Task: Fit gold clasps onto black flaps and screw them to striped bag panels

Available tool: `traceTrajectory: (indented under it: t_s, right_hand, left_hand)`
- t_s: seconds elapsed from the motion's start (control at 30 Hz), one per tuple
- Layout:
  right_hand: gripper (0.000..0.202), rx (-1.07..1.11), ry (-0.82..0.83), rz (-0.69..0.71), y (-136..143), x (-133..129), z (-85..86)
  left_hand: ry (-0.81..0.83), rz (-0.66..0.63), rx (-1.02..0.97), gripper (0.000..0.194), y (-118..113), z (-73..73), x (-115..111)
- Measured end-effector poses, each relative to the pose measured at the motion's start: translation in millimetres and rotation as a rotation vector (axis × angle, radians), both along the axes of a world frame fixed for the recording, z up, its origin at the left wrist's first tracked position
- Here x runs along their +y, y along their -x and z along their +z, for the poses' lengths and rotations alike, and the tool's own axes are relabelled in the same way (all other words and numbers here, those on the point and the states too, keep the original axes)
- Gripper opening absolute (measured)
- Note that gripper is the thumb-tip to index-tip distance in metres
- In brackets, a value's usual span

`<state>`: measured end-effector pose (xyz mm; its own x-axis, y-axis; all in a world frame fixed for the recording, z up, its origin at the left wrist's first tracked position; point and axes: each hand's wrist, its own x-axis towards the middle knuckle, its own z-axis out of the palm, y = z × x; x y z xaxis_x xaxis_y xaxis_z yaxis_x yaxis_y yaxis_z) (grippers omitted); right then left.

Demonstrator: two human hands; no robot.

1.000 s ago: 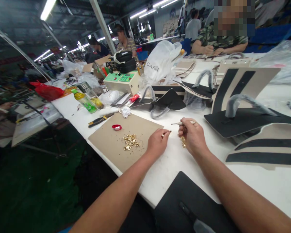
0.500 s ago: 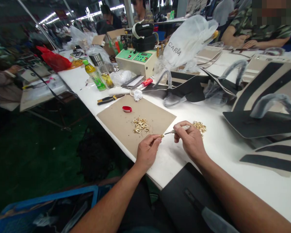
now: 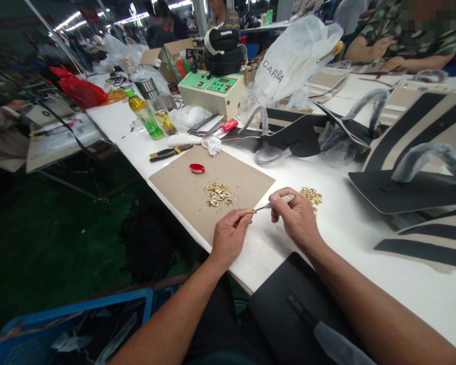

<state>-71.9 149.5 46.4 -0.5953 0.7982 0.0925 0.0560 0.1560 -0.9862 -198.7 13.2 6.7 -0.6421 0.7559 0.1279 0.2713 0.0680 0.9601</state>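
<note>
Left hand (image 3: pixel 231 236), mid-frame, pinches a tiny gold metal fitting (image 3: pixel 253 211) between thumb and fingertips; right hand (image 3: pixel 297 215) grips a pale-handled tool with a thin dark shaft (image 3: pixel 284 199), tip at the fitting, contact too small to confirm. Risk: tip skids off the small, likely slick metal and jabs the left fingertips, which sit right by it. Loose pinch, and the fitting could pop out; the table edge is near, below left. Around: loose pile of gold rings and links (image 3: pixel 218 194) on a tan flat board (image 3: pixel 182 195), left of centre, red oval piece (image 3: pixel 196 168) above it. Second gold pile (image 3: pixel 311 195) sits just behind the right hand; a backward elbow or knuckle could scatter it. Matte black flat panel (image 3: pixel 268 299), bottom centre, lies under the right forearm, limiting room there.
</note>
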Motion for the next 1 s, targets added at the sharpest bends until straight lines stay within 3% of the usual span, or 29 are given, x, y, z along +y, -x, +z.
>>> traceTrajectory:
  t_s: [0.37,0.63,0.83,1.0]
  right_hand:
    - [0.027,-0.04,-0.016,0.021,0.1,-0.8,1.4]
    - [0.025,-0.093,-0.085,0.211,-3.2,6.2,2.3]
    - [0.024,-0.099,-0.069,0.279,-4.6,8.3,2.2]
    - [0.03,-0.117,-0.092,0.237,-0.9,2.2,0.5]
  left_hand:
    - [0.014,-0.002,0.004,0.019,-0.5,2.1,0.6]
    - [0.033,-0.006,-0.1,0.024,-0.2,1.1,-0.9]
    - [0.059,-0.026,-0.146,0.025,1.4,0.0,-1.1]
    - [0.047,0.028,-0.074,0.022,-0.7,0.9,-0.5]
